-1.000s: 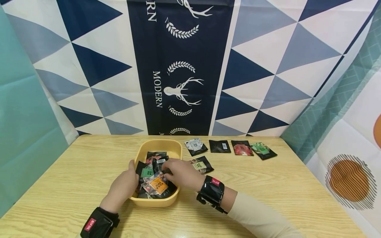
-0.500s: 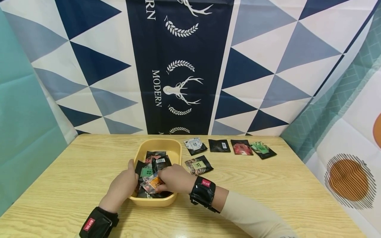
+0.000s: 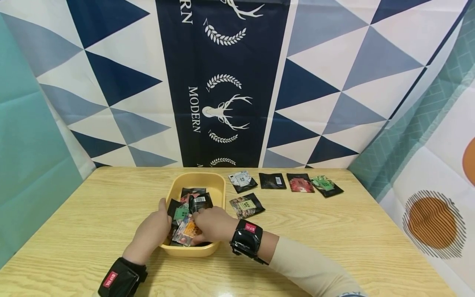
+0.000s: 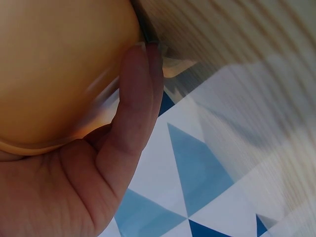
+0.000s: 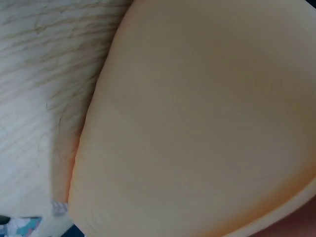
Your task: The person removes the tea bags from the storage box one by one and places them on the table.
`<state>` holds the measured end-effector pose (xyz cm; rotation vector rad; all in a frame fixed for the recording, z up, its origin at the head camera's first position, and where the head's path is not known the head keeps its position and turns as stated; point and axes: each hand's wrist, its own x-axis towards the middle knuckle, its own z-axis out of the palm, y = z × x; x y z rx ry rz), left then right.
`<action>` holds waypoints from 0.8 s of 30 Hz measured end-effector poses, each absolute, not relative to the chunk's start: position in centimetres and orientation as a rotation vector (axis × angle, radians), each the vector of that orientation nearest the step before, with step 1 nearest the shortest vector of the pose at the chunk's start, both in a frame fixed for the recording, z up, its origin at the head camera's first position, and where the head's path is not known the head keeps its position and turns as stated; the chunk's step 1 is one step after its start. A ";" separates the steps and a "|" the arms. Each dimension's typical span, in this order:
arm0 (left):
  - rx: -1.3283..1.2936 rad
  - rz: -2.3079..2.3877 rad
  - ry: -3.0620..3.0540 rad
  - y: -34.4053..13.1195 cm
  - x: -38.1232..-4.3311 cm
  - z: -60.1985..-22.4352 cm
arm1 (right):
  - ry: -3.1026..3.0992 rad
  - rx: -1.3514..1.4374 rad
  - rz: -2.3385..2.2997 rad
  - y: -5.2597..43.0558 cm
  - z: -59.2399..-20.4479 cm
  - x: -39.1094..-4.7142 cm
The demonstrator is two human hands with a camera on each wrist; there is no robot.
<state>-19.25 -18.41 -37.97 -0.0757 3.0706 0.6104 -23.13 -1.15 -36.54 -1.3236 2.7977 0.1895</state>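
A yellow plastic basin (image 3: 216, 189) holds several small black sachets with coloured labels. My left hand (image 3: 153, 229) grips the basin's left rim; in the left wrist view its fingers (image 4: 131, 103) lie along the outer wall. Reaching in from the right, my right hand (image 3: 216, 225) pinches a sachet with an orange label (image 3: 188, 232) near the front; its fingertips are partly hidden. Beside it lie a green-labelled sachet (image 3: 181, 213), a black sachet with a barcode (image 3: 201, 201) and a red-labelled sachet (image 3: 190, 196). The basin wall (image 5: 192, 113) fills most of the right wrist view.
On the wooden table (image 3: 92, 222), right of the basin, lie a white-printed sachet (image 3: 242, 181), a plain black one (image 3: 272, 180), a red one (image 3: 299, 183), a green one (image 3: 326, 185) and a yellow-labelled one (image 3: 246, 205). Patterned cloth (image 3: 226, 82) hangs behind the table.
My right hand has moved left and slightly down onto the orange-labelled sachet, which has turned and tilted in the basin. My left hand has stayed on the rim.
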 end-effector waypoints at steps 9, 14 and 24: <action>-0.041 0.596 3.097 -18.5 -19.1 -38.0 | 2.778 -1.231 0.051 -1.3 -36.5 -23.1; -0.046 0.592 3.088 -18.5 -19.2 -37.9 | 2.779 -1.208 -0.052 -1.2 -36.4 -23.2; -0.033 0.591 3.100 -18.5 -19.1 -38.1 | 2.778 -1.194 -0.218 -1.1 -36.3 -23.3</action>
